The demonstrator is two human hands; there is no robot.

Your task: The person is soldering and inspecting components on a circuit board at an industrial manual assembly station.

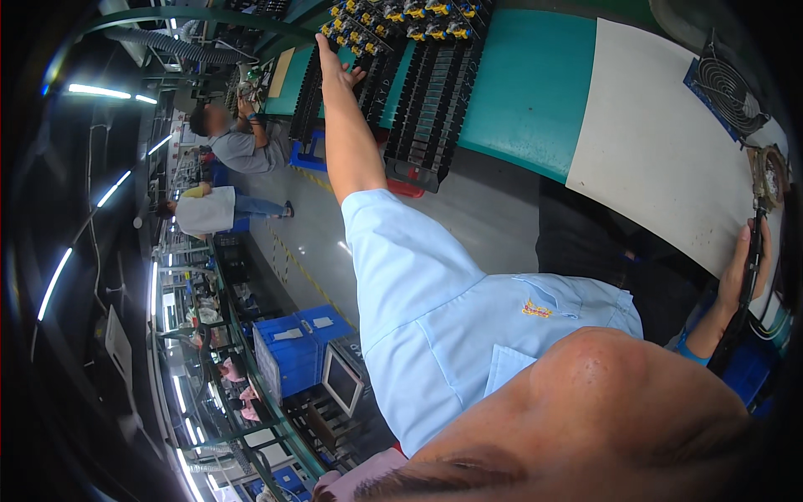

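Observation:
My left arm stretches far out over the green bench, and my left hand (338, 74) is open, its fingers spread. It is beside black slotted racks (428, 105) and close to a cluster of small yellow-and-black parts with metal pieces (397, 21). Whether the fingertips touch these parts I cannot tell. At the right side my right hand (738, 263) is closed around a slim black-handled tool (755, 251) resembling a soldering iron, with a dark cable along it. The tool's far end meets a brownish metal holder (768, 177).
A whitish mat (648, 125) covers part of the green bench top (527, 92). A small fan with a round wire guard (721, 88) stands behind it. Two people (242, 146) (209, 209) work farther off. Blue crates (293, 347) stand near shelving on the floor side.

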